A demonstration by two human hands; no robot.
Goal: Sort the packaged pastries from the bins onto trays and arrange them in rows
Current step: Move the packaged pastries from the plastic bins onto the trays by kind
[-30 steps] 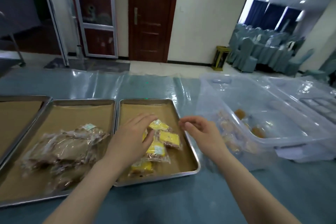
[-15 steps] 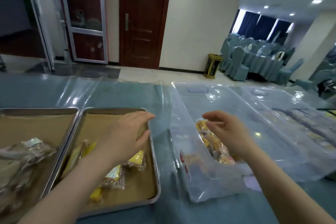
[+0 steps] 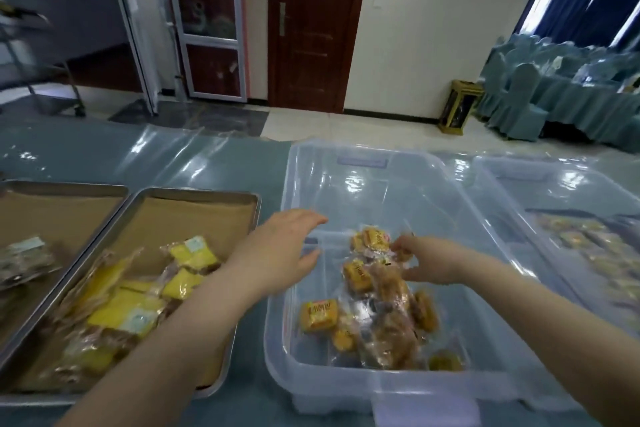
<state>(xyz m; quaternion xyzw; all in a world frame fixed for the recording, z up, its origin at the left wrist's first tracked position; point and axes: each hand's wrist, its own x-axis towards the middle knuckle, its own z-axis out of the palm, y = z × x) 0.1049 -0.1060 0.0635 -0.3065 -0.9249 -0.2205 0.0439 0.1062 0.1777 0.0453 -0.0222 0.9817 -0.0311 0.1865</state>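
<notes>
Right grip point(image 3: 427, 262) is curling over pastries point(image 3: 384, 291) in the bin point(image 3: 381, 191) beneath it; clamped or not, cannot tell. Left grip point(image 3: 277, 250) is hovering spread alongside, likely readying to gather too.

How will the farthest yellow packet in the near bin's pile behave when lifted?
Probably light: the packet is small, loosely heaped in the clear bin. Its glossy film looks floppy and slippery, so a corner pinch may slip. The cake inside likely squashes if squeezed.
</notes>
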